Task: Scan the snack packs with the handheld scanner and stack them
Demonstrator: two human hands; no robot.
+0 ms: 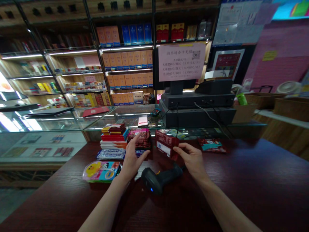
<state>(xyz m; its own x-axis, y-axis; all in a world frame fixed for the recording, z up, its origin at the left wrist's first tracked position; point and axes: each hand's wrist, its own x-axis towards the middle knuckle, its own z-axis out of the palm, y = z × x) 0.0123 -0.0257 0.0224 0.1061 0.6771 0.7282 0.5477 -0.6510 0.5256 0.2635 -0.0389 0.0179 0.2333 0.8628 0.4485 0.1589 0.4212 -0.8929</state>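
My right hand (191, 158) pinches the edge of a dark red snack packet (166, 144), held up with its white barcode label facing me. My left hand (133, 158) is open, thumb and fingers apart, in front of a stack of dark red and pink packets (142, 135). Between my forearms a black barcode scanner (160, 178) lies on the dark wooden counter (231, 190), a blue light glowing on it. Left of my left hand are blue-and-silver wrapped bars (111, 154) and a colourful packet with a yellow duck (102, 170).
A pile of red, white and orange boxes (114, 135) stands behind the bars. Another red-and-teal packet (212, 145) lies to the right. A cash register (198, 104) with cables and a paper sign (182, 62) stands behind, on a glass display case (120, 112).
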